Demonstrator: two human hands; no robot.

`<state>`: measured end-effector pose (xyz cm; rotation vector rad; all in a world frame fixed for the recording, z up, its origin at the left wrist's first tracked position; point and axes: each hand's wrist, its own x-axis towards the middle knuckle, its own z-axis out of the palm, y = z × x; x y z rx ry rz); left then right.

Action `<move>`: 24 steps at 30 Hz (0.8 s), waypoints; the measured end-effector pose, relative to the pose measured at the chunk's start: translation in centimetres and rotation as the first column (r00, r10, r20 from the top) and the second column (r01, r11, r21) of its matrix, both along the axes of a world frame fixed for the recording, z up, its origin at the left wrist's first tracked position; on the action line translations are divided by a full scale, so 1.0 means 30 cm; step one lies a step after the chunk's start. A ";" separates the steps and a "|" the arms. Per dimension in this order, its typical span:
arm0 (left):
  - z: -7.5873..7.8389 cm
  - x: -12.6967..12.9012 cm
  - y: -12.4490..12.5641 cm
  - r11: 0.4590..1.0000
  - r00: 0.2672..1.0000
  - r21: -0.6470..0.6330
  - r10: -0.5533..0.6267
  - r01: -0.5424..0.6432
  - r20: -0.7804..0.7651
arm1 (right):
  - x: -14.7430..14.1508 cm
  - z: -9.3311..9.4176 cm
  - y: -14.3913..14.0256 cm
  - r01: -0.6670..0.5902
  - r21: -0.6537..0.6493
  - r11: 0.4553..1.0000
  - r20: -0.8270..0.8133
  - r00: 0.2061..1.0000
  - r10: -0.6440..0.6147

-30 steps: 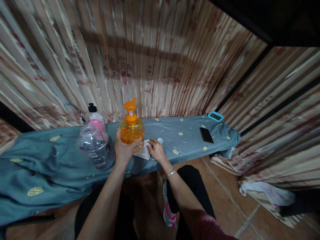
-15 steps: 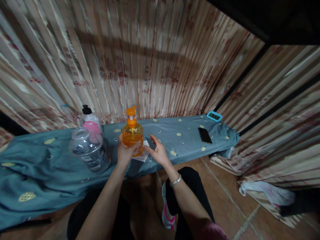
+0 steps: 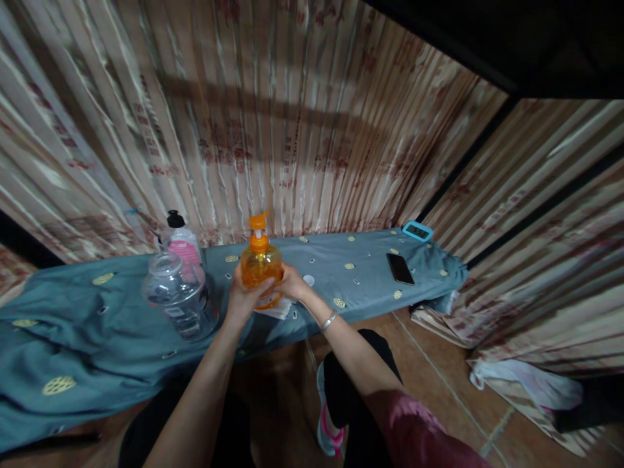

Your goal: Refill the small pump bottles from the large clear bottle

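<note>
"So, how is that rounded, see-through orange plastic pump bottle (image 3: 262, 263) held?"

"Upright, clasped from two sides: the left hand (image 3: 240, 298) wraps one flank, thumb across the front, and the right hand (image 3: 292, 283) cups the other, its fingertips hidden. Two-sided support probably suits a body that wide and smooth."

"Is it standing on anything?"

"A folded white paper or cloth (image 3: 277, 312) shows at its base, on the tabletop (image 3: 121, 318) covered in teal patterned cloth. I can't tell whether the bottle rests there or sits slightly raised."

"And around the hands?"

"Beside the left one stands a clear, wide-necked plastic jar (image 3: 178, 299), apparently set aside to leave working room. Well beyond the right lies a black rectangular phone (image 3: 400, 268), perhaps for safety from spills."
</note>
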<state>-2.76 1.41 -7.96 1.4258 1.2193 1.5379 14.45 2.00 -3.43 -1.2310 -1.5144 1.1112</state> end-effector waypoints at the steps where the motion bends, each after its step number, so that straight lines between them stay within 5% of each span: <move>1: 0.000 -0.003 0.000 1.000 1.000 -0.010 -0.001 0.001 0.022 | 0.002 -0.007 -0.003 0.024 -0.012 1.000 -0.027 0.999 -0.024; 8: 0.000 -0.020 -0.038 0.995 0.997 -0.087 0.055 -0.050 0.057 | 0.103 0.038 0.026 0.185 -0.040 0.982 -0.204 0.960 -0.190; 13: -0.006 -0.042 -0.091 0.999 0.988 -0.025 -0.046 0.043 -0.146 | 0.277 0.092 0.096 0.330 -0.044 0.943 -0.228 0.916 -0.331; 17: -0.026 -0.038 -0.127 0.953 0.840 -0.074 -0.296 0.295 -0.456 | 0.405 0.080 0.152 0.432 -0.056 0.900 -0.207 0.877 -0.434; 24: -0.084 -0.026 -0.149 0.891 0.647 -0.176 -0.428 0.419 -0.631 | 0.515 0.026 0.239 0.497 -0.098 0.862 -0.190 0.841 -0.506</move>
